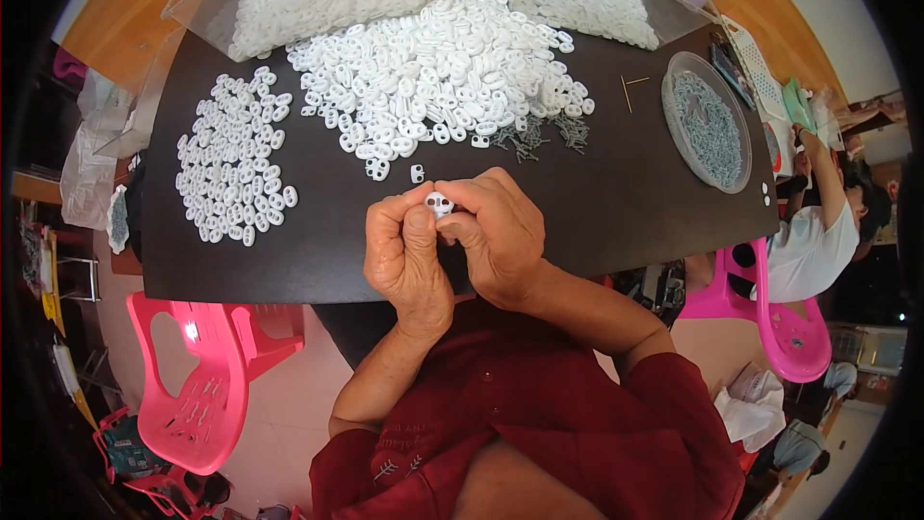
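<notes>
Handwork at a dark brown, curved-edged tabletop (337, 231), as I see it from close by; the landmark is the broad heap of white, oval, plastic-looking pieces (423, 67). On the near side of the heap, the left hand (409, 246) and the right hand (496, 231) meet, both closed, thumbs and forefingers pinching 1 small white plastic-looking piece with dark openings (439, 204). Between this piece and the heap lies 1 loose white piece (417, 173). Left of the heap, similar white ovals form a looser group (231, 159). At the heap's near right edge rest 2 small clumps of thin grey screw-like parts (525, 140). Farther right of the heap lie a slender, brass-coloured T-shaped tool (628, 94) and a round, clear plastic tray (666, 106) containing many blue-grey screw-like parts (707, 125). Behind the heap, 2 clear plastic bins, left (202, 14) and right (688, 12), contain more white pieces. Well left of the heap, beside the tabletop, stands a pink plastic chair (197, 395).
</notes>
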Available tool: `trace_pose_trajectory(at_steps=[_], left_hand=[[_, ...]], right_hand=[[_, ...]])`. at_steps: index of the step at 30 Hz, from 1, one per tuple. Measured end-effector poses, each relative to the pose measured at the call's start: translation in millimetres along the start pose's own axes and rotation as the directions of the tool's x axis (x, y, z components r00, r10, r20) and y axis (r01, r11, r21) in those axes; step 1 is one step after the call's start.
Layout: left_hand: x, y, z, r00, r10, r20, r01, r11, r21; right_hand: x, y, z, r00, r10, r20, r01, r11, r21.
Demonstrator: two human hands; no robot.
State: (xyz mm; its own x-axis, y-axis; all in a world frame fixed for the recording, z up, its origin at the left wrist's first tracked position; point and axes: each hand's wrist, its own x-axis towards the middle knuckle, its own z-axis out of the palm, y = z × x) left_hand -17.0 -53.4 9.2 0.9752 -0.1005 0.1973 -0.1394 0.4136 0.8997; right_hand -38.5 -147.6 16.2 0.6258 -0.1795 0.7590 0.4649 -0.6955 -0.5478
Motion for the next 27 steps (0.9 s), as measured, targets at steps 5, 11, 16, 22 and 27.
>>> trace_pose_trajectory(at_steps=[5, 11, 16, 22, 27], left_hand=[[1, -8, 2, 0.994, 0.101, -0.033, -0.099, 0.993, 0.068], [0, -16, 4, 0.996, 0.083, -0.035, -0.081, 0.996, 0.044], [1, 3, 9, 1.0, 0.004, -0.019, -0.002, 0.995, 0.099], [9, 10, -17, 0.993, -0.092, 0.074, 0.081, 0.986, 0.149], [26, 18, -31, 0.999, -0.019, 0.031, 0.008, 0.945, 0.328]], right_hand=[[2, 5, 2, 0.994, -0.106, -0.019, 0.105, 0.993, -0.053], [3, 9, 1, 0.99, -0.135, -0.034, 0.132, 0.988, -0.082], [8, 5, -6, 1.0, -0.027, -0.004, 0.026, 0.999, -0.037], [60, 31, -74, 0.99, -0.143, -0.003, 0.13, 0.908, -0.399], [148, 107, -153, 0.962, -0.211, -0.171, 0.041, 0.734, -0.678]])
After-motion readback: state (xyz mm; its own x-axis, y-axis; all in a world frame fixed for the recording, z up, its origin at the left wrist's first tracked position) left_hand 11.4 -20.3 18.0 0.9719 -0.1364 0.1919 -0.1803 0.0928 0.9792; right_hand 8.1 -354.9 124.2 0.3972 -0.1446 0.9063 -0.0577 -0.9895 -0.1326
